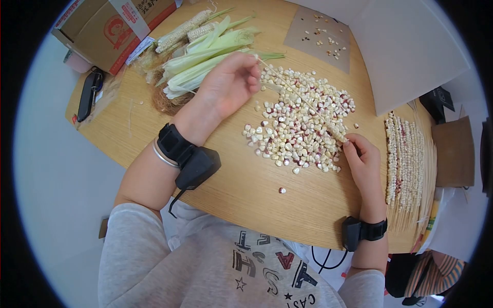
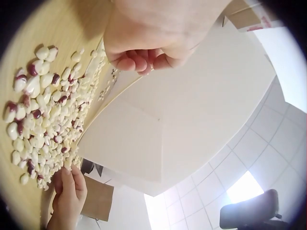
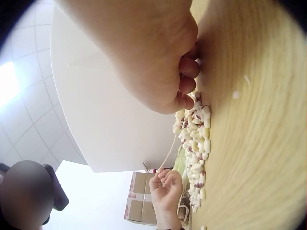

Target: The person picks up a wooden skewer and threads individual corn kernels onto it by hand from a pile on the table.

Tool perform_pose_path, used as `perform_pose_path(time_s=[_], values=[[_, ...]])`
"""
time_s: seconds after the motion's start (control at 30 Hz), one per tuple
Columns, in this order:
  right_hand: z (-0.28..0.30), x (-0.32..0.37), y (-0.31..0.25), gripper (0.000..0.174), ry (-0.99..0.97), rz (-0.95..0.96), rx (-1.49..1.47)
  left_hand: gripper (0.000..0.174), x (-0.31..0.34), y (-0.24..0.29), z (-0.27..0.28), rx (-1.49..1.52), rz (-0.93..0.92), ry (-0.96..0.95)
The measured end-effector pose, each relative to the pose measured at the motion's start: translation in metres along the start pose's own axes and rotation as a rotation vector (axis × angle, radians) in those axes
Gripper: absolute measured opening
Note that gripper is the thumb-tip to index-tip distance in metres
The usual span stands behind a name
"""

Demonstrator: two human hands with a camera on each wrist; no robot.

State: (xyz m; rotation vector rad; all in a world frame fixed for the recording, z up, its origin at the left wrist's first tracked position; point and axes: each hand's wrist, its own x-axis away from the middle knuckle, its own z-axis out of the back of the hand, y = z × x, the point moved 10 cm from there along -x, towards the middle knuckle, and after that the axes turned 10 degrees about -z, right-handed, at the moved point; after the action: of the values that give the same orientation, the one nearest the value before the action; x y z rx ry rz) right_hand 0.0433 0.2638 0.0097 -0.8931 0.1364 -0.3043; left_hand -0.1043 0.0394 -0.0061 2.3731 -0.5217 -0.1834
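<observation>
A thin pale straw (image 1: pixel 311 107) runs slantwise over the kernel pile between my two hands. My left hand (image 1: pixel 226 86) pinches its far end between thumb and curled fingers, raised above the table. At the other end, my right hand (image 1: pixel 363 161) pinches the straw with a few corn kernels (image 1: pixel 336 134) strung on it beside the fingertips. Beneath lies a broad heap of loose kernels (image 1: pixel 303 146), white with some dark red ones. In the left wrist view the straw (image 2: pixel 112 101) bows down toward the right hand (image 2: pixel 68 199). Curled fingers of the right hand largely hide the grip in the right wrist view.
Husked cobs (image 1: pixel 182 32) and green husks (image 1: pixel 205 59) lie at the back left by a cardboard box (image 1: pixel 110 36). Finished kernel strings (image 1: pixel 404 159) line the right side. A white panel (image 1: pixel 405 46) stands behind. One kernel (image 1: pixel 282 190) lies near the front edge.
</observation>
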Motion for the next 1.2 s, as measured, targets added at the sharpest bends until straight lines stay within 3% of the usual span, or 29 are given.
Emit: perform_pose_path(time_s=[0.23, 0.47, 0.77, 1.2], values=[[-0.001, 0.002, -0.005, 0.014, -0.019, -0.002, -0.007, 0.009, 0.002, 0.000, -0.009, 0.004, -0.001, -0.061], [-0.016, 0.012, -0.014, 0.015, -0.108, -0.021, -0.148, 0.003, 0.023, -0.035, -0.031, -0.088, 0.149, -0.128], [-0.020, 0.026, -0.039, 0.015, -0.120, 0.022, -0.197, 0.012, 0.051, -0.061, -0.058, -0.325, 0.242, -0.300], [-0.027, 0.025, -0.032, 0.014, -0.201, -0.060, -0.307, 0.020, 0.053, -0.054, -0.069, -0.495, 0.137, -0.389]])
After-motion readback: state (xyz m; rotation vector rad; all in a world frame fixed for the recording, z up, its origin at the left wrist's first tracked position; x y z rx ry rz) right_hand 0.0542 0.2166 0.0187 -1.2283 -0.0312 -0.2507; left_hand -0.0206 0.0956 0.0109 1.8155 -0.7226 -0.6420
